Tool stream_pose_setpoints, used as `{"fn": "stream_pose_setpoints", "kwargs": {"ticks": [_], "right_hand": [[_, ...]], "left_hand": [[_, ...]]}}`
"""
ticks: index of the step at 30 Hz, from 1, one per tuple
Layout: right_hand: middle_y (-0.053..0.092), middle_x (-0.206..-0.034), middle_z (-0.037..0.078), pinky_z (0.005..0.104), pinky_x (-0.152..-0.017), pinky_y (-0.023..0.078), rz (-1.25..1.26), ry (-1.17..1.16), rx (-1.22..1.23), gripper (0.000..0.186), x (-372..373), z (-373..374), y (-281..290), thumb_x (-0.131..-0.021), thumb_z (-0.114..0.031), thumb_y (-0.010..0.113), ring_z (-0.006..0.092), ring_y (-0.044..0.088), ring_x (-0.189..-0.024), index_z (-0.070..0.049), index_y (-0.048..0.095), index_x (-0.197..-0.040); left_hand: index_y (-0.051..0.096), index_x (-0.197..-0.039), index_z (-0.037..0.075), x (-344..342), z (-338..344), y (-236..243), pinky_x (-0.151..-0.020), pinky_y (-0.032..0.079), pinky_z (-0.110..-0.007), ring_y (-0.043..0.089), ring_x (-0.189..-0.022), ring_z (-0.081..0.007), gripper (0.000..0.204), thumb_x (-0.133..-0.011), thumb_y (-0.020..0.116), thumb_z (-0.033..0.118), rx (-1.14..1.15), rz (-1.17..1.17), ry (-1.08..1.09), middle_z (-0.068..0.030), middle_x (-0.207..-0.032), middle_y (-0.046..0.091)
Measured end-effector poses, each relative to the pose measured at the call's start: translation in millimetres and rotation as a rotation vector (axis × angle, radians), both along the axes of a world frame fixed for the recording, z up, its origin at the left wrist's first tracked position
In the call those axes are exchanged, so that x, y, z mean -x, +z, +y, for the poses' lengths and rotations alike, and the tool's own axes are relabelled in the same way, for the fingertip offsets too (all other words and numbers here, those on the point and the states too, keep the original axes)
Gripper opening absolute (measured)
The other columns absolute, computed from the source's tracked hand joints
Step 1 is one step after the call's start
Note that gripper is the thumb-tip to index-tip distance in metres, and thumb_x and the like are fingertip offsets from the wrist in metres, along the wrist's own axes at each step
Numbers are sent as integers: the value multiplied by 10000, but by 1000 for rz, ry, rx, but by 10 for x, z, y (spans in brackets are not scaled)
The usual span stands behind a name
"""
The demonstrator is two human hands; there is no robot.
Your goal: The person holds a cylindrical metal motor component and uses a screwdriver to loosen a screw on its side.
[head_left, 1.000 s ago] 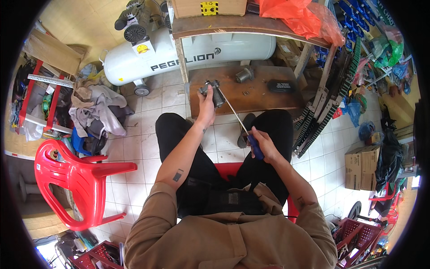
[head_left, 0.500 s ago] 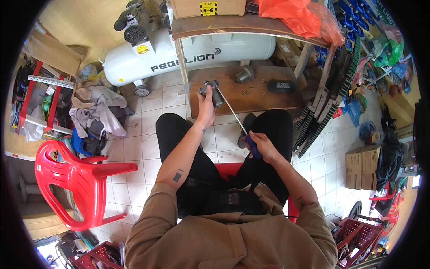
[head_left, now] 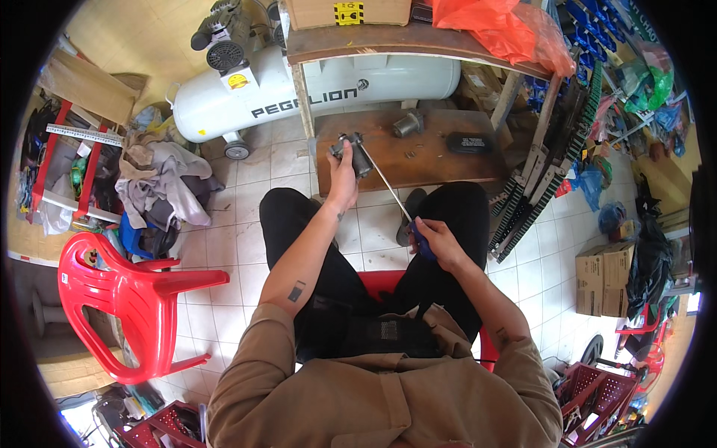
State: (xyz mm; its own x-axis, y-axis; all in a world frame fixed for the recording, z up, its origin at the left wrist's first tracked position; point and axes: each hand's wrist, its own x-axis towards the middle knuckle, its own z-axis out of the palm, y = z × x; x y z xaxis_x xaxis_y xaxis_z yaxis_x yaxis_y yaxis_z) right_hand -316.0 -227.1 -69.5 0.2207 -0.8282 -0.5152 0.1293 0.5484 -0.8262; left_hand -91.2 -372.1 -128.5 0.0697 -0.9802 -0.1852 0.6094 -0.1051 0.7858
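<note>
My left hand (head_left: 343,175) is wrapped round a dark metal motor-like part (head_left: 363,158), roughly cylindrical, held up over the near left of a low wooden table. In my right hand (head_left: 438,243) is a long screwdriver (head_left: 386,184), gripped by its blue handle. Its thin shaft runs up and left, and the tip meets the metal part near its upper end; the exact contact is too small to make out. A second metal cylinder (head_left: 408,125) lies on the table, with small loose pieces (head_left: 411,154) in front of it.
The low wooden table (head_left: 463,170) also bears a black case (head_left: 469,142). A white air compressor (head_left: 216,112) stands behind it, under a wooden shelf (head_left: 358,46). A red plastic chair (head_left: 142,287) is at my left, cardboard boxes (head_left: 603,280) at my right.
</note>
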Motion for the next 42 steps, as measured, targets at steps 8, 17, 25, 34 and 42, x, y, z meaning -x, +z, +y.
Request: {"fn": "stream_pose_setpoints", "kwargs": {"ticks": [8,17,25,34,42], "right_hand": [[624,-801,70,259,-523,490,144,13,178,303,1,37,43,-983,-252,641,120,582,-593,50,645,-1017],[646,-764,89,284,-603,536,87,18,62,365,-27,21,-27,-1023,-301,572,141,595,-590,53,656,-1044],[619,-751,78,262,-480,492,165,10,129,389,-20,22,71,-1000,-343,605,118,582,-575,44,632,-971],[571,-738,43,281,-539,502,68,26,64,361,-53,31,-12,-999,-310,620,135,584,-582,50,649,-986],[603,-768,64,260,-530,482,159,45,168,277,-41,48,46,-973,-228,666,132,582,-577,38,613,-1030]], "left_hand": [[278,-1414,186,9,26,68,-873,491,-361,553,-1018,-126,645,-966,618,502,-3,3,-2,-16,-1193,541],[231,-1454,180,-19,-8,-2,-919,480,-371,549,-1064,-134,707,-962,619,508,-13,-3,-18,-23,-1224,538],[135,-1520,169,4,-8,-30,-918,480,-386,546,-1083,-148,821,-958,623,515,-28,11,-27,-43,-1271,517],[169,-1502,163,-24,-19,-14,-942,468,-384,548,-1076,-147,782,-962,623,501,-29,13,-13,-35,-1248,530],[251,-1435,153,3,8,49,-912,493,-364,559,-1053,-141,673,-974,614,482,9,-5,-8,-42,-1202,548]]}}
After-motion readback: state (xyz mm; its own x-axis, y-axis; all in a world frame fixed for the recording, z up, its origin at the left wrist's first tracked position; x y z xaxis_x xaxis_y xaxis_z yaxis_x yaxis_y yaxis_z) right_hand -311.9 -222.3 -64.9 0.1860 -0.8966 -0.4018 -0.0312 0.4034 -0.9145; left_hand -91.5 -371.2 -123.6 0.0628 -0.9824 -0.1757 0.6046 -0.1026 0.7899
